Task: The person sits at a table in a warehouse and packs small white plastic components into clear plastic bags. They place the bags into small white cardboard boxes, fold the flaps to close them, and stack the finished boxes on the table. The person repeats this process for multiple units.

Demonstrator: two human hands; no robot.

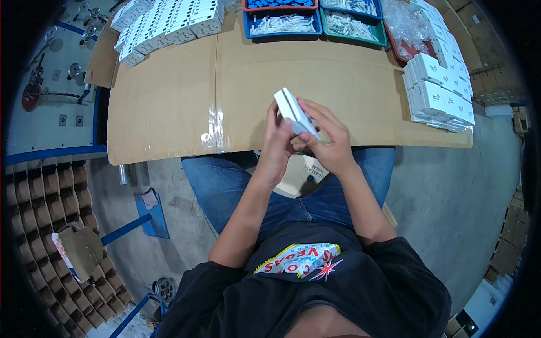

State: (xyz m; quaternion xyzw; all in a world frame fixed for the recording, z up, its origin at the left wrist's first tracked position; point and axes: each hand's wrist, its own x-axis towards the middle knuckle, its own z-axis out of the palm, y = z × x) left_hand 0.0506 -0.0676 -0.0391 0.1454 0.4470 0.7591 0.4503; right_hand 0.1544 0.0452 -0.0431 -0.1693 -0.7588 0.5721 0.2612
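Observation:
A small white box (294,111) is held tilted above the near edge of the cardboard-covered table, in front of my body. A dark gap runs along its length, so it may be partly unfolded; I cannot tell for certain. My left hand (276,141) is closed on its left and lower side, the fingertips slightly blurred. From the right, my right hand (332,138) grips it with the fingers along the far side and the thumb at the lower end. What lies inside the box is hidden.
Stacks of white boxes stand at the table's far left (169,28) and right (437,93). Along the far edge sit a blue tray (284,38) and a green tray (360,40) of small white parts, beside a red tray (401,53) with clear plastic bags. A partitioned cardboard rack (53,208) stands lower left.

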